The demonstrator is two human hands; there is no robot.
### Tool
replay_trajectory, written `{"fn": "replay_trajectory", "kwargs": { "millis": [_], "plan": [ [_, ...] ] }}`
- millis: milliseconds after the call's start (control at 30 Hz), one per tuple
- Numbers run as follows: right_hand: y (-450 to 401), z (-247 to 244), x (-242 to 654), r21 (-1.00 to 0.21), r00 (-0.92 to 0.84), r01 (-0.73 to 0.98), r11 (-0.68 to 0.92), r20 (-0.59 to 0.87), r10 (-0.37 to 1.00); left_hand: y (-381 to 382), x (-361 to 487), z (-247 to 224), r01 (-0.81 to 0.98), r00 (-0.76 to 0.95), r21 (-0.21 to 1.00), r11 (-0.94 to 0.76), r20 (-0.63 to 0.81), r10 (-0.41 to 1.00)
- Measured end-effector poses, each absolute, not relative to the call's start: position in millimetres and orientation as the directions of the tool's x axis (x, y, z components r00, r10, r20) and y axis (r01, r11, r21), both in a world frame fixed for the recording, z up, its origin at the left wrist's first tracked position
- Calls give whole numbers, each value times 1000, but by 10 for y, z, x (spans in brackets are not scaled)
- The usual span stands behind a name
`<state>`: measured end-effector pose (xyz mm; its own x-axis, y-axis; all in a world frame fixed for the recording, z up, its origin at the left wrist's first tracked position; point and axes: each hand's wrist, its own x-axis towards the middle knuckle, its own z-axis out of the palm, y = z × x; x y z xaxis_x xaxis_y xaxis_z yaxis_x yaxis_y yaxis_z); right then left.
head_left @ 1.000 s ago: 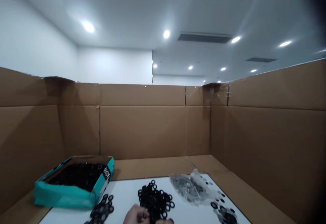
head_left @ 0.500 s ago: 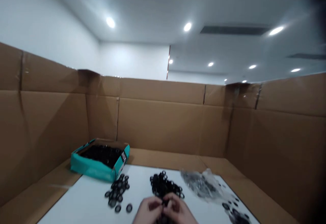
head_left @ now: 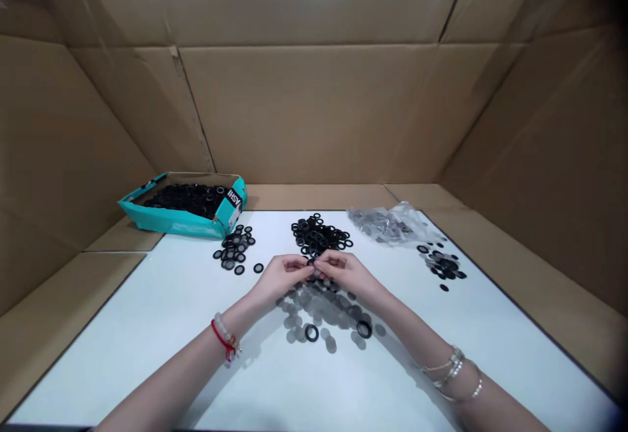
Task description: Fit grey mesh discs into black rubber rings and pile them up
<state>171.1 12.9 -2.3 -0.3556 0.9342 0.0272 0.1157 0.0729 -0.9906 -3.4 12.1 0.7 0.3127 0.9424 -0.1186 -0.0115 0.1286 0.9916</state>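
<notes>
My left hand (head_left: 282, 276) and my right hand (head_left: 343, 271) meet at the fingertips, pinching a small black rubber ring (head_left: 312, 262) between them. Just behind my fingers lies a heap of black rubber rings (head_left: 316, 235). In front of my hands is a scatter of flat grey translucent washers (head_left: 318, 311), with two black rings (head_left: 311, 332) among them. A smaller cluster of black rings (head_left: 234, 247) lies left of my hands, and another (head_left: 441, 265) lies further right.
A teal open box (head_left: 171, 221) full of black rings stands at the back left, behind the white board (head_left: 147, 360). A clear plastic bag of grey washers (head_left: 385, 224) lies at the back right. Brown cardboard walls (head_left: 314, 111) surround the board.
The view has tilted down from the ceiling to the table, bringing both forearms and the whole board into sight. My hands remain together at the fingertips, near the heap of black rings.
</notes>
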Motion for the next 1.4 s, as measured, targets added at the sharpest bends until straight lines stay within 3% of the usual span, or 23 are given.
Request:
{"fn": "replay_trajectory", "kwargs": {
  "millis": [233,433,633,900,1133,1233,1400],
  "plan": [
    [47,7,1672,-989,-346,126,71,23,938,78,-11,7,-56,234,988,146,-129,964],
    [-60,55,1618,-957,-274,248,150,79,958,14,-59,-24,-48,257,986,160,-142,956],
    [-82,31,1589,-975,-319,199,97,29,947,-53,-31,90,-108,195,970,220,-196,961],
    [-182,62,1532,-921,-283,295,256,172,944,-138,37,39,-215,69,950,225,-215,974],
    [-150,44,1527,-939,-288,232,255,184,940,-168,38,1,-303,122,929,214,-185,975],
    [-103,74,1598,-907,-323,269,324,231,918,-128,-8,55,-200,220,958,204,-159,962],
    [-59,171,1727,-872,-461,348,345,161,873,-4,-136,111,107,428,994,-33,-16,904]
  ]
}}
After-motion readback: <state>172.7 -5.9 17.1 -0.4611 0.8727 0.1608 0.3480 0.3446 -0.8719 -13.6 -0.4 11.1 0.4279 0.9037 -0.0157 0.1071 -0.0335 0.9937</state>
